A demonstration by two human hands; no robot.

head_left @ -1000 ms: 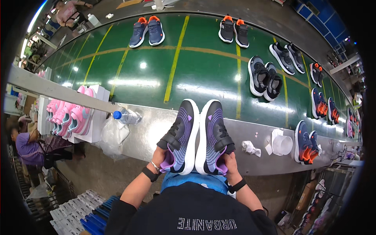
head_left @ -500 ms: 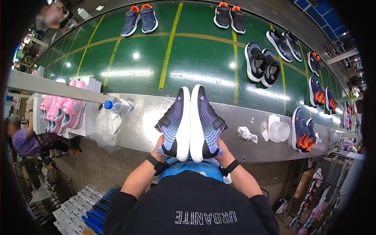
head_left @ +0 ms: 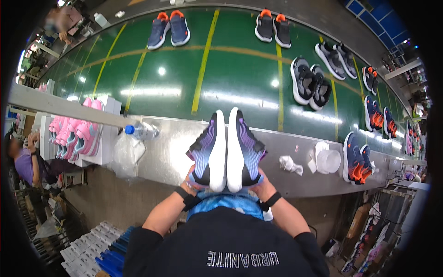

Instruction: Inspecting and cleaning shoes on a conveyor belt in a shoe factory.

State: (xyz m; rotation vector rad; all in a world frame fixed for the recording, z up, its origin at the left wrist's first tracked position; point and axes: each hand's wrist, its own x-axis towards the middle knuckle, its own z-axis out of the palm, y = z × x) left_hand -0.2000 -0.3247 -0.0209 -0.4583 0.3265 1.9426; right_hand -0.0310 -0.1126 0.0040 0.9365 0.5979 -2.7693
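Observation:
My left hand (head_left: 189, 180) is closed round the heel end of a black, purple and light-blue sneaker (head_left: 201, 156) with a white sole. The matching sneaker (head_left: 249, 154) is gripped at its heel by my right hand (head_left: 265, 185). Both shoes are held side by side in front of my body, toes pointing away and white soles facing each other across a narrow gap. Their straps lie on the outer sides. My fingers are partly hidden behind the heels.
A steel ledge (head_left: 177, 150) runs before the green belt (head_left: 175, 87). On the ledge are a blue-capped bottle (head_left: 146, 131), crumpled white paper (head_left: 290, 165) and a white roll (head_left: 328, 158). Navy-and-orange shoes (head_left: 353, 159) stand right; boxed pink shoes (head_left: 85, 134) stand left. Several pairs sit on the belt.
Both sneakers have turned slightly in my hands, and the gap between their soles is a little wider at the toes. The whole view has shifted slightly. At far left another person's arm has moved.

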